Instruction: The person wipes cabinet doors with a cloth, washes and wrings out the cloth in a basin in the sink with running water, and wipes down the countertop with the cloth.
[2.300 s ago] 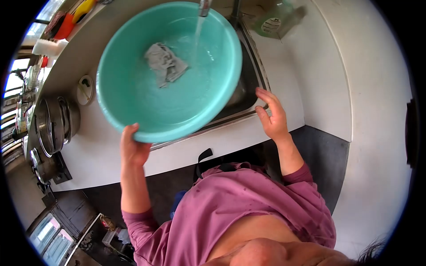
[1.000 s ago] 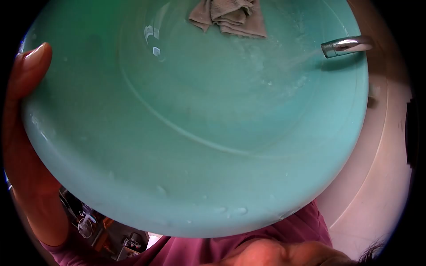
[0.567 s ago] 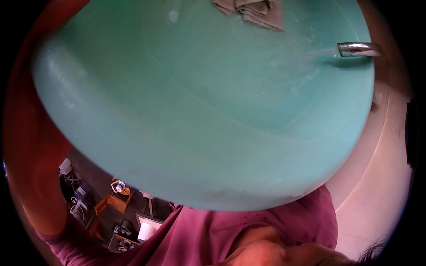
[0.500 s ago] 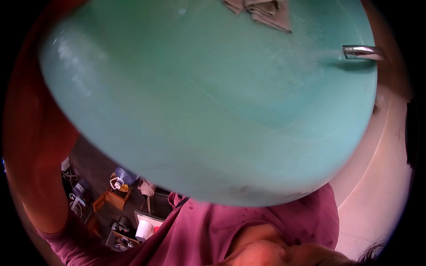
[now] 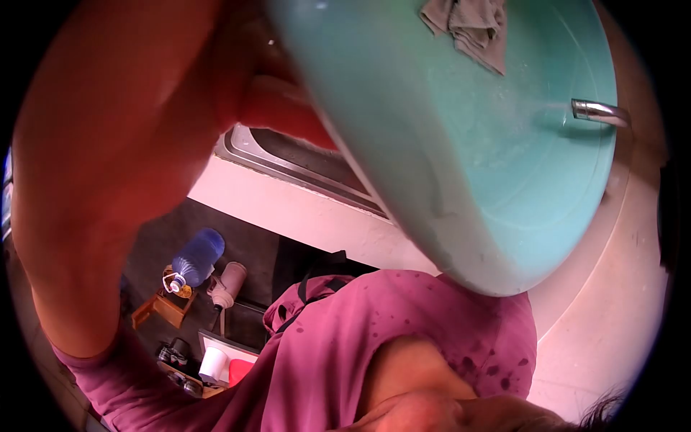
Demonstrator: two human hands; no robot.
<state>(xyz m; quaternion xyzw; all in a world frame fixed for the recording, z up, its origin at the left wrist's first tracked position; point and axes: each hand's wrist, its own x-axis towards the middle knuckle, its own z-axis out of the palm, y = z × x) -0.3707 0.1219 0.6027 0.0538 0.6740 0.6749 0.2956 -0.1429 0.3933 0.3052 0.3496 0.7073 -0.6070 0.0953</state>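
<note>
A large turquoise basin [image 5: 374, 137] is tilted across the upper right, its left side raised. At its left edge, my left hand [image 5: 277, 108] grips it, with part of the hand reaching beneath the rim and the other fingers hidden. A crumpled grey-brown cloth [image 5: 479, 32] lies inside the basin near the top of the view. From the right, a metal faucet [image 5: 601, 113] sends a stream of water into the basin. My right hand is out of view.
Under the basin is a steel sink [image 5: 248, 147] set in a pale counter [image 5: 302, 216]. On the floor are a blue water bottle [image 5: 199, 257], a small wooden stool [image 5: 165, 309], a pink thermos-like container [image 5: 229, 283] and a white cup [image 5: 213, 364].
The basin has swung to the right and its near edge has drawn back, uncovering the sink and counter. My left forearm and hand have come further into view.
</note>
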